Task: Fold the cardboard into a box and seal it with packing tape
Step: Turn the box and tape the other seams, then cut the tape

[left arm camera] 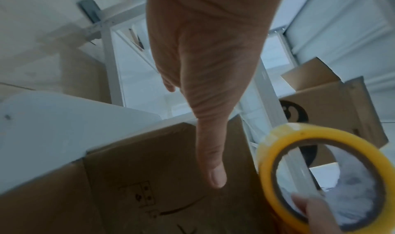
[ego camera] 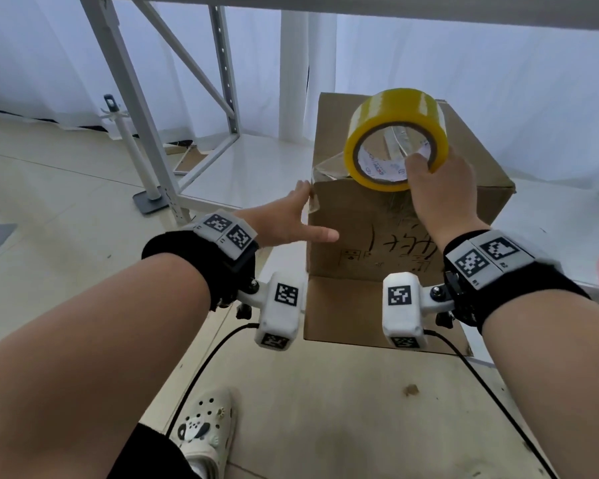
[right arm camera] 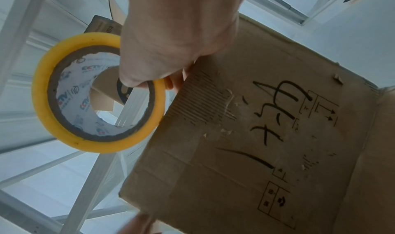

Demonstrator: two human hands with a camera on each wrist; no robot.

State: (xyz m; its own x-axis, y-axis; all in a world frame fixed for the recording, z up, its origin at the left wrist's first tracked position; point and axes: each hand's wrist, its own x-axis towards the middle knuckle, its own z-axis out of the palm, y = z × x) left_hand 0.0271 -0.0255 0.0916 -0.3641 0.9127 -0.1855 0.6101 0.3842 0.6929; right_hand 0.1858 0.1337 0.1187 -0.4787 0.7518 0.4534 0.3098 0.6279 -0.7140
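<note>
Box upright, open flap toward person

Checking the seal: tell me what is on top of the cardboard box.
Over the cardboard box the right hand holds a yellow tape roll; clear tape runs to its left edge. The roll covers the top seam.

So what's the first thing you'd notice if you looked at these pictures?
Probably the bright yellow roll of tape, held up by the right hand just above the top front edge of the brown cardboard box. Next, the black marker writing scrawled on the box's front, and the left hand with straight fingers against the box's left corner.
</note>
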